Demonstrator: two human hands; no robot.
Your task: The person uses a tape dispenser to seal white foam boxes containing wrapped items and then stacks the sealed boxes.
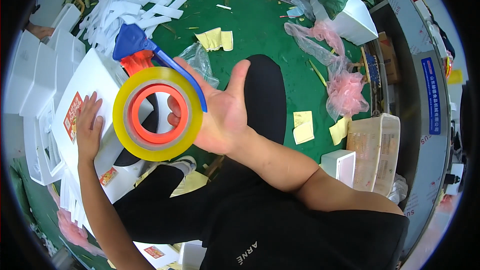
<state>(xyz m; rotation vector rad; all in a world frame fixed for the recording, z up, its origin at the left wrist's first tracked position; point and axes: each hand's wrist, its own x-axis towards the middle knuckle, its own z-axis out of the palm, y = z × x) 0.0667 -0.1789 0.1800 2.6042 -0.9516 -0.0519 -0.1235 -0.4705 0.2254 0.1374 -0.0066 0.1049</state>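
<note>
Head view: left hand (90,129) open, flat on white box (98,74), seemingly steadying it; right hand (223,116) gripping blue tape dispenser (133,44), fingers (173,106) through orange core (134,115), probably for security.

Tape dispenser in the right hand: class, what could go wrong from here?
The right hand holds the tape dispenser with its thumb spread away, so it might slip. Two fingertips show through the orange core, where a turning roll could rub them. The left hand rests on the white box; pressing harder might dent or shift it.
</note>
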